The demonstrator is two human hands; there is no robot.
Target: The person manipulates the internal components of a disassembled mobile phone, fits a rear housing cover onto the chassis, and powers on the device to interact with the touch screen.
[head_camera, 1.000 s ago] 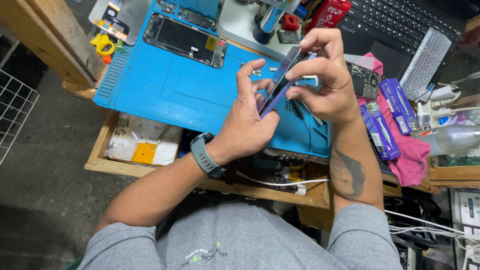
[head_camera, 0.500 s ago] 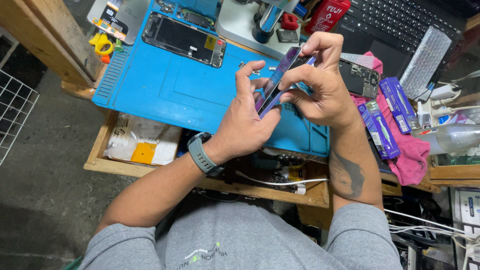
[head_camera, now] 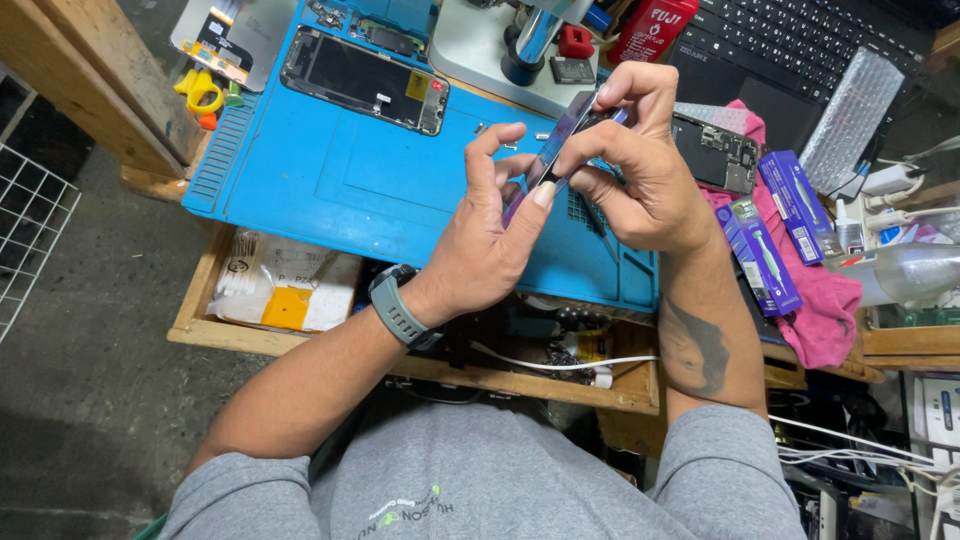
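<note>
Mat: I see a blue work mat [head_camera: 330, 190] covering the bench under my hands.
Opened phone: a phone body [head_camera: 362, 78] lies open at the mat's far left corner.
Left hand: my left hand [head_camera: 487, 245] grips the lower end of the phone screen panel, thumb pressed on its edge.
Right hand: my right hand [head_camera: 640, 165] pinches the panel's upper end.
Panel: the phone screen panel [head_camera: 560, 140] is tilted edge-on, above the mat between both hands.

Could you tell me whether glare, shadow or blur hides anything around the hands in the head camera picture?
Head view: even, fairly bright light on the blue mat; both hands, left hand and right hand, look sharp; the thin phone screen between them is seen edge-on with a faint sheen; the floor at lower left is dim; wide-lens bending shows at the edges.
</note>
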